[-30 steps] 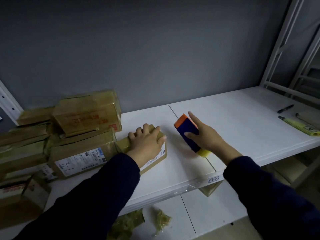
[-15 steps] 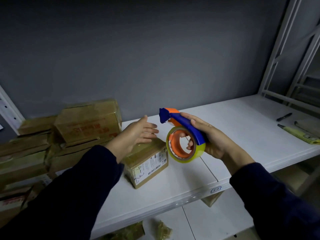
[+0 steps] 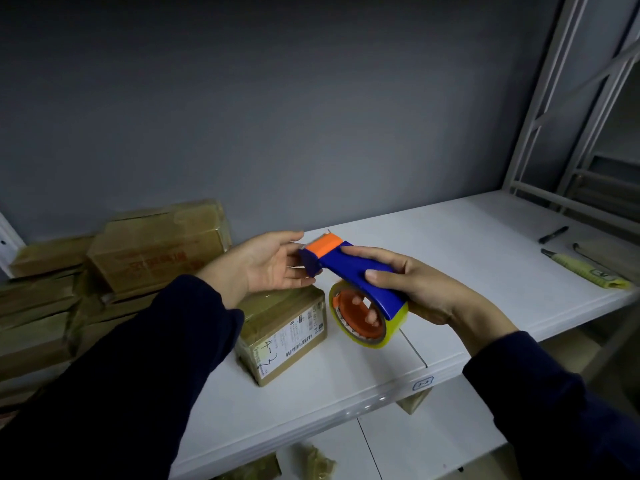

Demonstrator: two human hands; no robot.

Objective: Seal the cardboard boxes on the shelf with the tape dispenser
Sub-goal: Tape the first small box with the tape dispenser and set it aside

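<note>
My right hand (image 3: 426,289) grips the blue and orange tape dispenser (image 3: 349,271) by its handle, with fingers through the yellowish tape roll (image 3: 391,327). It is held above the white shelf (image 3: 467,258). My left hand (image 3: 273,261) is spread open, palm toward the dispenser's orange front end, fingertips touching or almost touching it. Below both hands a small cardboard box (image 3: 287,334) marked "4-2" with a shipping label sits on the shelf, nothing touching it.
A pile of taped cardboard boxes (image 3: 156,247) fills the shelf's left end. At the far right lie a black pen (image 3: 553,234) and a yellow-handled tool (image 3: 585,268). A white metal rack frame (image 3: 568,109) rises on the right. More packages sit on the lower shelf.
My left hand came off the small box and rose to the dispenser's front. My right hand lifted the dispenser off the shelf and tilted it, cutter end toward the left hand.
</note>
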